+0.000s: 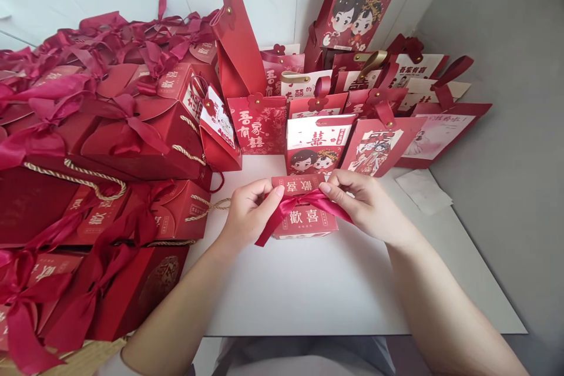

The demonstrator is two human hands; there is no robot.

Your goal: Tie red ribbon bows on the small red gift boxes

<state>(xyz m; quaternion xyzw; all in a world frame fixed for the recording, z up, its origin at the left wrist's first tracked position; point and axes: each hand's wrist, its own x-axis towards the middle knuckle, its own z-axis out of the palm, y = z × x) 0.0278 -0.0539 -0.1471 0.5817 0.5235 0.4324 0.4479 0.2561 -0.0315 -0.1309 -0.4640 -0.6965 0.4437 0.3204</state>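
Small red box [305, 224] sits on the white table [304, 299], centred in front of the person — likely so both hands reach it evenly. Left hand [247, 208] pinches the red ribbon [304, 200] thumb-to-finger left of its middle; right hand [363, 202] pinches it on the right — opposed grips, presumably for even tension. Can't tell how tight the knot is. Ribboned boxes [132, 141] stack at left, upright gift boxes [257, 126] stand behind, probably to avoid crowding the hands.

The white desk [299, 299] bore piled boxes [136, 135] toward its left edge, printed cartons [257, 129] toward the far, paper [423, 191] by the right. A small box [304, 218] sat between.
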